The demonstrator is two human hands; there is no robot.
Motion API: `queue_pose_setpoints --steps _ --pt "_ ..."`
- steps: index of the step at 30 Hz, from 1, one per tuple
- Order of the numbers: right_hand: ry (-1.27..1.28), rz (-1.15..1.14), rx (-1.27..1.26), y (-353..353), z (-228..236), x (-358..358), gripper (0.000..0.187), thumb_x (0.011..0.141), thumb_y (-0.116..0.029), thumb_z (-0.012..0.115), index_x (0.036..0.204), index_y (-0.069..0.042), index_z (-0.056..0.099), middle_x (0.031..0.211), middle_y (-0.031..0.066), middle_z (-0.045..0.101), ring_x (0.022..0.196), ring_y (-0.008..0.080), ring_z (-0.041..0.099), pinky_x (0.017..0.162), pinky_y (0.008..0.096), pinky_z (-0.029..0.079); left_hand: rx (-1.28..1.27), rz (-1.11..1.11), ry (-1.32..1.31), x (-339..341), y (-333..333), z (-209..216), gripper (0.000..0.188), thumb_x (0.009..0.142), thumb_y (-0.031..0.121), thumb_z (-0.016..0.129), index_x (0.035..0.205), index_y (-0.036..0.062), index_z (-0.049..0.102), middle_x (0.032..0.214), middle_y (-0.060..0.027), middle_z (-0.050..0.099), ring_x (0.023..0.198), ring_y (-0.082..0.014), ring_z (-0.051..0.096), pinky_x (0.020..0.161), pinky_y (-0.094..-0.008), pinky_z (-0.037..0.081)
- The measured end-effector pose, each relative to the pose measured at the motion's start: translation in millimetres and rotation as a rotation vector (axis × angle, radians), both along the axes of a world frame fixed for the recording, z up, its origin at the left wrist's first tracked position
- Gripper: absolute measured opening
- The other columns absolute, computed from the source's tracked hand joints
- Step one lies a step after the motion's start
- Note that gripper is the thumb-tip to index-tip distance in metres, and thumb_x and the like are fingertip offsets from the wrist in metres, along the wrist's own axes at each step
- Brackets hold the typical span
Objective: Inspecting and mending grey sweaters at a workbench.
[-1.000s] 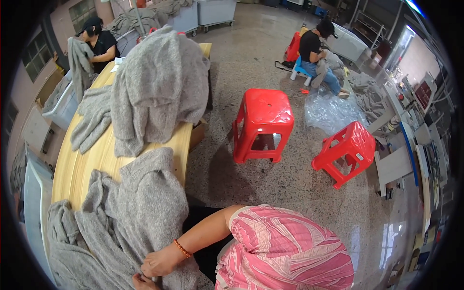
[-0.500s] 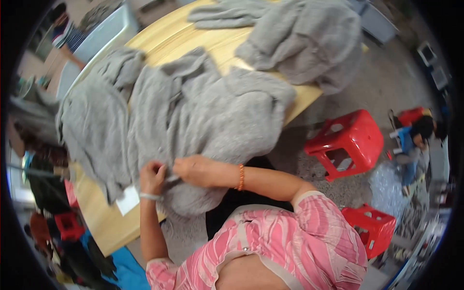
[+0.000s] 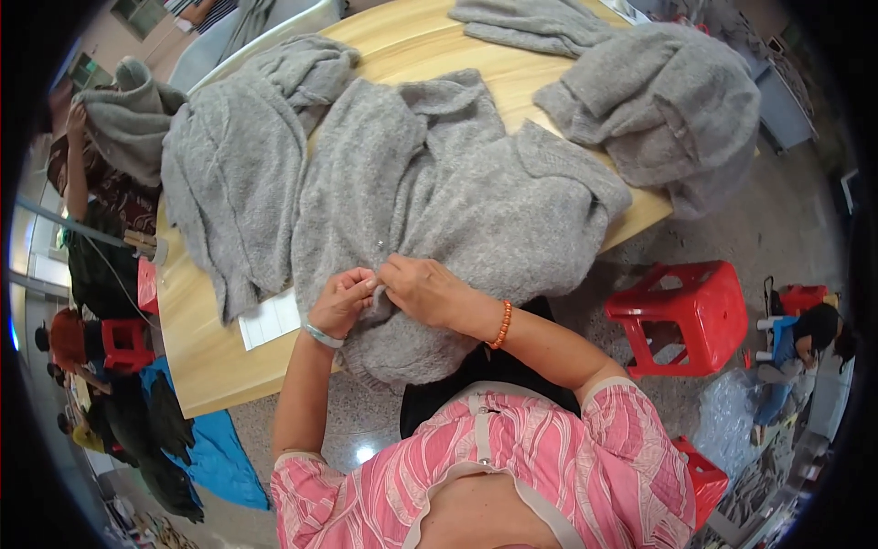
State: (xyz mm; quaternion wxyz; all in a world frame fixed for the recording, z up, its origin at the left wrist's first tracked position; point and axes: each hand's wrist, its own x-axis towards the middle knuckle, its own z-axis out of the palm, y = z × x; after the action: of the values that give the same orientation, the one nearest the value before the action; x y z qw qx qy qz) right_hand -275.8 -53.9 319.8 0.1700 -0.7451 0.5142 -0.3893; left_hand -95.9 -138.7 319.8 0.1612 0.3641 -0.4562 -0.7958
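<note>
A fluffy grey knitted sweater (image 3: 476, 192) lies spread on the wooden table (image 3: 206, 348), its lower edge hanging over the near side. My left hand (image 3: 343, 300) and my right hand (image 3: 422, 288) meet at its lower middle, both pinching the same small spot of knit. A silver bracelet circles my left wrist and an orange bead bracelet my right. A second grey sweater (image 3: 233, 174) lies to the left of it, and a bunched grey pile (image 3: 668, 101) sits at the far right of the table.
A white paper sheet (image 3: 268, 320) pokes out under the sweaters. A red plastic stool (image 3: 681, 311) stands on the floor to my right, another person sits further right (image 3: 805, 339), and a person at the left holds up a grey garment (image 3: 119, 119). Blue cloth (image 3: 210, 457) lies below the table.
The view swung from the room and stools down onto the table. My hands have stayed together on the sweater's lower part, the fingers shifting slightly on the knit.
</note>
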Motion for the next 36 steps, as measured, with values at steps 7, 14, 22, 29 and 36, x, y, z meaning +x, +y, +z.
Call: queue_pose_setpoints --steps 7,14,22,29,36 --pt "-0.029 -0.002 0.049 1 -2 3 0.013 0.08 -0.005 0.058 0.092 -0.002 0.053 0.085 0.016 0.056 0.078 0.0355 0.059 0.067 0.0429 0.049 0.082 -0.042 0.151 3 -3 -14 0.019 0.091 0.019 0.06 0.102 0.0038 0.059 0.09 0.0004 0.062 0.078 -0.0063 0.056 0.071 -0.0218 0.045" --pt "-0.101 -0.053 0.041 0 -3 3 0.02 0.08 -0.005 0.058 0.099 -0.001 0.056 0.093 0.0181 0.06 0.081 0.0371 0.061 0.07 0.0431 0.05 0.106 -0.09 0.172 2 -5 -9 0.024 0.09 0.02 0.061 0.107 0.0024 0.059 0.093 0.0009 0.062 0.08 -0.0053 0.056 0.072 -0.02 0.043" --pt "-0.037 -0.052 0.061 -4 -16 -7 0.022 0.078 -0.009 0.061 0.099 -0.002 0.059 0.091 0.0169 0.06 0.079 0.0367 0.061 0.069 0.0427 0.05 -0.168 -0.071 -0.035 -2 11 15 0.025 0.088 0.016 0.063 0.108 0.0021 0.057 0.091 0.0013 0.061 0.077 -0.0031 0.053 0.068 -0.0176 0.044" --pt "-0.047 -0.009 0.107 -6 -15 -6 0.02 0.077 -0.01 0.062 0.096 -0.001 0.06 0.088 0.0166 0.06 0.079 0.0367 0.061 0.069 0.0426 0.05 -1.096 0.084 -0.335 -7 35 2 0.022 0.08 0.003 0.063 0.101 -0.0013 0.06 0.084 -0.0068 0.061 0.078 -0.015 0.06 0.071 -0.0268 0.047" --pt "0.008 0.033 0.174 -5 -18 -8 0.018 0.078 -0.009 0.062 0.093 0.001 0.058 0.085 0.0185 0.059 0.082 0.0383 0.059 0.071 0.0442 0.048 -1.124 0.071 -0.366 -8 31 -3 0.011 0.083 0.001 0.059 0.093 -0.0017 0.06 0.081 -0.0148 0.06 0.073 -0.0253 0.061 0.067 -0.0305 0.047"
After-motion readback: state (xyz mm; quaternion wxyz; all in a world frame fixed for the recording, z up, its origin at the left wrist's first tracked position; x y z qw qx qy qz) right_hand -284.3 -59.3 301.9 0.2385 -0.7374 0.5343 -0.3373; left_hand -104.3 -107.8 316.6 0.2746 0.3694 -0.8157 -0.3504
